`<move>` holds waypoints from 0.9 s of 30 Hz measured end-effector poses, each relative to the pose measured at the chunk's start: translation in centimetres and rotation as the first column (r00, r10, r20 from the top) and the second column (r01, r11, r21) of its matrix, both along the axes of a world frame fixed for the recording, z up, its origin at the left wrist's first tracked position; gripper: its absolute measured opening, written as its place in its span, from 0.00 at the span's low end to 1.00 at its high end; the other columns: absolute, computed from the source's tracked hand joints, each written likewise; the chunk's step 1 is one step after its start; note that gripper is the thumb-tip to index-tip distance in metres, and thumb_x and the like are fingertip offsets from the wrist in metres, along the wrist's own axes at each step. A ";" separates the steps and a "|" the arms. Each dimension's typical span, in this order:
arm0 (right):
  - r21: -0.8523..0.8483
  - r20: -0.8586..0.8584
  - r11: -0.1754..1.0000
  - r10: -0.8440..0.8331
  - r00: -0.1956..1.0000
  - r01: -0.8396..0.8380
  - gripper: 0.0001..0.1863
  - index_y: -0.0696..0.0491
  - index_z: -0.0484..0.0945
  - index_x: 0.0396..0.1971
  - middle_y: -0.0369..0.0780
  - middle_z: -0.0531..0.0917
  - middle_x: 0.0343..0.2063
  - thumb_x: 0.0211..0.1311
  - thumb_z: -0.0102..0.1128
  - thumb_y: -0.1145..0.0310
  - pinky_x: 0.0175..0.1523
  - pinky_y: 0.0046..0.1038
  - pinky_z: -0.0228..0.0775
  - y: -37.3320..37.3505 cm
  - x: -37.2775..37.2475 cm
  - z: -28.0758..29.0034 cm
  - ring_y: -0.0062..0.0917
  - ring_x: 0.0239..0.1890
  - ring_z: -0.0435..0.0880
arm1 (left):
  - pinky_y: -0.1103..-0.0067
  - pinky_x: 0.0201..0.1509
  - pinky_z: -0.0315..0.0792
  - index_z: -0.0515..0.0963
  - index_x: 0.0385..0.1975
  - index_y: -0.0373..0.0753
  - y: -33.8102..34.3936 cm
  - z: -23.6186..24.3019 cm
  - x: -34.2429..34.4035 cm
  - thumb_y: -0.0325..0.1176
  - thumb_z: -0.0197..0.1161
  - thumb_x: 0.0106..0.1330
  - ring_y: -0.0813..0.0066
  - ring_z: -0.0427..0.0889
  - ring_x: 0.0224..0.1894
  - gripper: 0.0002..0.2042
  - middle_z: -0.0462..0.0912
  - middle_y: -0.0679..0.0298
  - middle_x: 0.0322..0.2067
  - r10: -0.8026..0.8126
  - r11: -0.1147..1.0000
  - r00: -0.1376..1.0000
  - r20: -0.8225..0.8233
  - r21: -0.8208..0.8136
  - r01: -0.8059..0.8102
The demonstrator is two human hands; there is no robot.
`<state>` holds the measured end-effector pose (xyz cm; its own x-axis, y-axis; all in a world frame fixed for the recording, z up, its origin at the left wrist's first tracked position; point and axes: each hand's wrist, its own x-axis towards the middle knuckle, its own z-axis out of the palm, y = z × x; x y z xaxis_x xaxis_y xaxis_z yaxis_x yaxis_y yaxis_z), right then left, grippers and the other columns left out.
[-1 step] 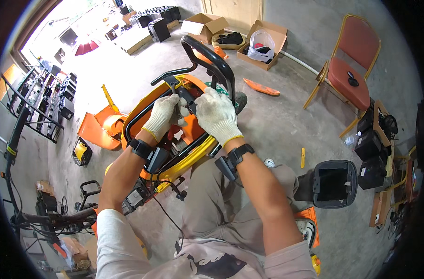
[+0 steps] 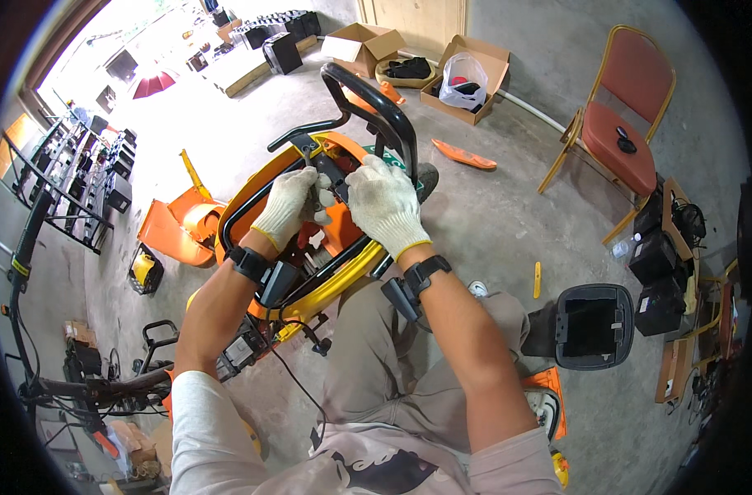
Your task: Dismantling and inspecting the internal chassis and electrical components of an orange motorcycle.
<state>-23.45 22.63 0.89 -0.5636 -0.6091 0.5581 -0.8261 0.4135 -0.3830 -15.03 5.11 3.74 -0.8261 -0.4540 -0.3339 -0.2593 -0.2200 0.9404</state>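
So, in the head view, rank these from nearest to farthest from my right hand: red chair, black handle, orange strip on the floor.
1. Black handle: just ahead of your right hand.
2. Orange strip: ahead and to the right.
3. Red chair: farther out to the right.

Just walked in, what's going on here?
Someone's left hand and right hand, both in off-white knit gloves, are close together on either side of a black bar-like part on an orange-and-yellow machine body. What exactly each hand grips is hidden. A curved orange plastic panel and a slim orange strip lie loose on the grey concrete floor.
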 end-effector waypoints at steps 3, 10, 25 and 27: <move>0.046 0.005 0.999 -0.007 1.000 0.007 0.09 0.50 0.89 0.39 0.41 0.84 0.48 0.62 0.63 0.68 0.60 0.39 0.76 -0.2 -0.1 0.0 0.37 0.52 0.84 | 0.69 0.22 0.81 0.79 0.36 0.36 -0.3 0.6 0.4 0.40 0.49 0.81 0.66 0.78 0.15 0.16 0.83 0.60 0.22 -0.005 0.999 1.000 0.008 0.045 0.004; 0.056 -0.009 0.998 -0.008 1.000 0.009 0.09 0.49 0.90 0.39 0.41 0.84 0.47 0.63 0.63 0.68 0.61 0.37 0.75 -0.1 0.0 -0.1 0.35 0.53 0.84 | 0.66 0.26 0.80 0.79 0.34 0.38 -0.1 1.5 0.4 0.41 0.47 0.81 0.67 0.77 0.17 0.17 0.82 0.62 0.22 -0.040 0.995 0.996 0.074 0.090 0.034; 0.045 -0.025 0.999 0.009 1.000 -0.008 0.08 0.53 0.88 0.34 0.41 0.87 0.39 0.63 0.61 0.68 0.59 0.38 0.74 -0.1 0.1 0.1 0.32 0.56 0.81 | 0.84 0.15 0.71 0.78 0.36 0.41 -2.1 4.2 2.3 0.42 0.45 0.83 0.86 0.61 0.07 0.17 0.70 0.76 0.13 -0.124 0.977 0.979 0.164 -0.152 0.149; 0.040 -0.027 0.999 0.003 1.000 -0.002 0.08 0.53 0.88 0.34 0.41 0.87 0.39 0.62 0.62 0.68 0.59 0.39 0.74 -0.1 0.1 0.0 0.33 0.56 0.81 | 0.85 0.13 0.69 0.78 0.36 0.40 -2.4 4.3 2.3 0.42 0.46 0.83 0.86 0.61 0.07 0.17 0.70 0.76 0.13 -0.157 0.972 0.974 0.166 -0.146 0.182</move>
<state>-23.34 22.55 0.94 -0.5472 -0.6329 0.5478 -0.8369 0.4261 -0.3437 -12.68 2.71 8.02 -0.8408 -0.3690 -0.3962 -0.4222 -0.0111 0.9064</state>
